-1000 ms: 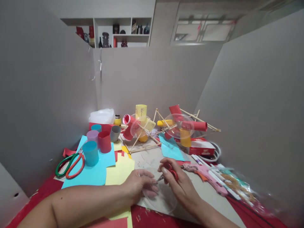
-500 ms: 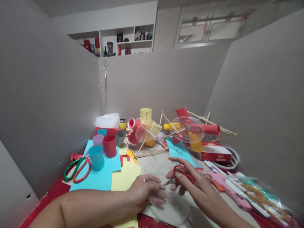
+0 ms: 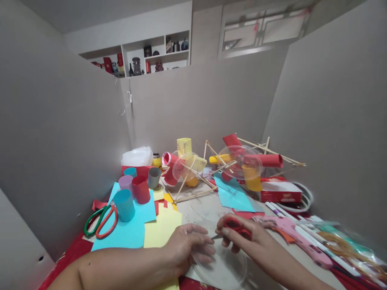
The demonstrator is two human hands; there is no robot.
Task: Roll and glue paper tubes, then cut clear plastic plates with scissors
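Observation:
My left hand (image 3: 189,246) grips the edge of a clear round plastic lid (image 3: 229,268) low in the middle, its fingers showing through the plastic. Small red-handled scissors (image 3: 238,227) sit in my right hand (image 3: 249,237), fingers curled around them. Their short blade points left toward my left fingertips, above the lid. Whether the tip touches the plastic, I cannot tell. Just beyond, a wheel-like build of clear discs with red and yellow paper tubes (image 3: 184,148) stands on a wooden stick frame (image 3: 196,196). A similar build with a red tube (image 3: 272,160) is to its right.
At left are paper cups, one blue (image 3: 124,205) and one red (image 3: 141,189), on blue paper (image 3: 127,235), beside larger green-and-orange-handled scissors (image 3: 106,227). On the right lie a pink glue gun (image 3: 302,237), markers and a red box (image 3: 281,191). Grey partitions (image 3: 196,104) surround the table.
My right index finger, stretched out before, has curled in around the scissors. My left hand keeps its hold on the lid. The camera view has shifted slightly.

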